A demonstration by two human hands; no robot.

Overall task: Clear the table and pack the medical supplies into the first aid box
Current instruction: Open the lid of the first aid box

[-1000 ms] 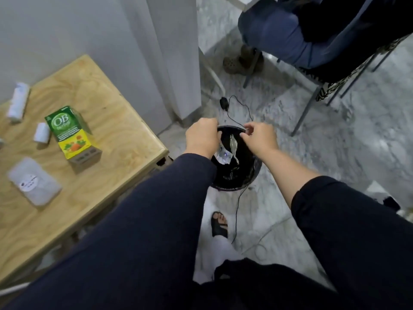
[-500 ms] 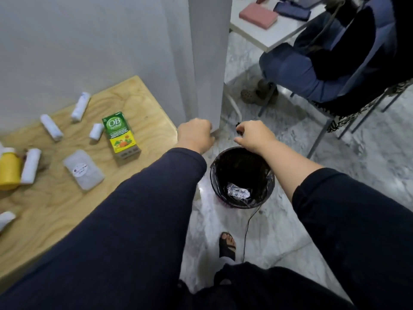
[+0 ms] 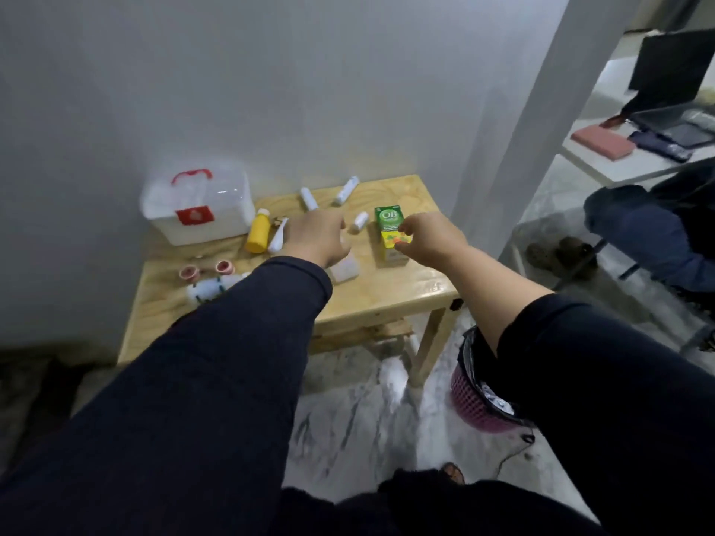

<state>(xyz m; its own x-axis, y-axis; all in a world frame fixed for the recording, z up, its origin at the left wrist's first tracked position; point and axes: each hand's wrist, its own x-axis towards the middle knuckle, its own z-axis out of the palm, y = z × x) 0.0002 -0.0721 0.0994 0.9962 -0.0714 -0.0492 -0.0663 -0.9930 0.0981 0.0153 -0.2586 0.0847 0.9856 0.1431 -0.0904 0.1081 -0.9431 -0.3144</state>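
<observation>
One white plastic first aid box with a red handle point(image 3: 195, 210) is standing on the wooden tabletop point(image 3: 390, 292). Four white bandage rolls are lying there point(image 3: 308, 198) point(image 3: 346, 190) point(image 3: 360, 220) point(image 3: 279, 237). One yellow bottle with a white cap point(image 3: 258, 230) and one green and yellow carton point(image 3: 390, 230) are standing. Two pink tape rolls point(image 3: 189, 271) point(image 3: 224, 267) and one clear flat packet point(image 3: 344, 269) are lying near the front; the blurred white thing beside them I cannot count.
</observation>
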